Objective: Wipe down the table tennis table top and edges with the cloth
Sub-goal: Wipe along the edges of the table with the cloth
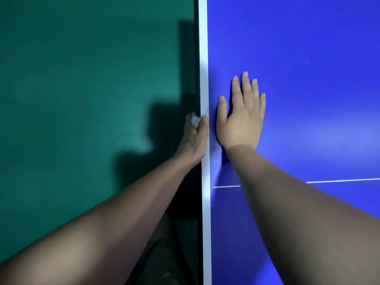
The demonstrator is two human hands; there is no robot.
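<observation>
Table tennis table point(298, 58) fills the right side of the head view: blue top, with a white border stripe point(204, 58) running along its left edge from near to far. A thin white line point(339, 179) crosses the top from that edge toward the right and passes under the right forearm.

Right hand point(241, 118) lies flat on the blue top just inside the white stripe, palm down, fingers straight and close together, thumb a little apart toward the stripe. It holds nothing; it rests on the surface.

Left hand point(194, 138) is at the table's left edge, on the outer side of it, pressed against the side of the top just below the stripe. Thumb lies up along the edge; the other fingers are curled round a small pale grey cloth point(195, 120), bunched into a wad. The cloth shows at the far end of the hand, touching the edge where the stripe meets the drop. How much of the cloth is tucked into the palm cannot be told; this part of the frame is blurred.

Both forearms are bare and reach in from the near side, the left one outside the table, the right one over the top.

Green floor point(82, 99) lies left of the table, with dark shadows of the arm and the table edge on it. Dark clothing shows low, between the left forearm and the edge.
</observation>
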